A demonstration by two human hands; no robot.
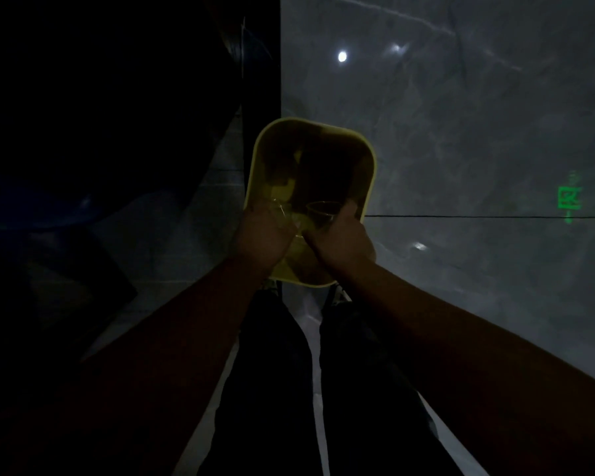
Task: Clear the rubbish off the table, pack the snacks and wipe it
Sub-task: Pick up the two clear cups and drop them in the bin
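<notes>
Dim grey floor [478, 132] below; both hands hold clear cups over the yellow bin [370, 173]: left hand [265, 235] gripping a crumpled cup [282, 209], right hand [344, 240] gripping a cup [322, 214]; rubbish-clearing step; next, probably, letting go.

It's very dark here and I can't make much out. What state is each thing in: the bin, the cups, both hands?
yellow bin: upright on the floor, open, no lid, contents too dark to tell.
clear cup: upright, held over the bin, looks empty.
second clear cup: tilted, over the bin.
right hand: closed on the clear cup.
left hand: closed on the second clear cup.
</notes>
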